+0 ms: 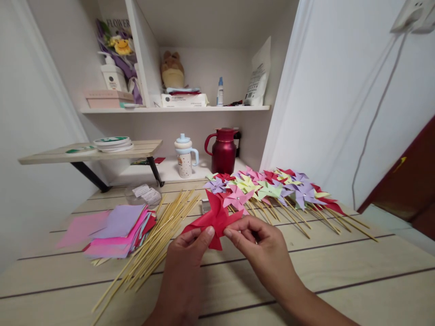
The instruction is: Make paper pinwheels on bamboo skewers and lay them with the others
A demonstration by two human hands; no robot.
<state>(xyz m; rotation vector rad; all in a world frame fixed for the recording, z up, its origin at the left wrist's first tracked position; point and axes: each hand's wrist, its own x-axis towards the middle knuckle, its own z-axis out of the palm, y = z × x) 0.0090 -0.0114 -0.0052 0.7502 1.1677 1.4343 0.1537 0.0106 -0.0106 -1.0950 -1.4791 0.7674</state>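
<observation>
Pinches a red paper pinwheel (pixel 215 219) at lower left with the left hand (pixel 190 246), with thumb on top and fingers curled beneath; pinches its right side with the right hand (pixel 261 242), with thumb and forefinger closed together. Holds it above the table (pixel 340 267), between sticks (pixel 163 231) and piled pinwheels (pixel 270 189), with both forearms (pixel 295 296) angled inward.

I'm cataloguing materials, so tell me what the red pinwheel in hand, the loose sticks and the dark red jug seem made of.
Red pinwheel: likely matte paper, judging by thin, folded blades.
Sticks: probably unpainted bamboo or wood, slender and straw-coloured.
Jug: satiny metal or plastic; soft highlights fit either.
</observation>
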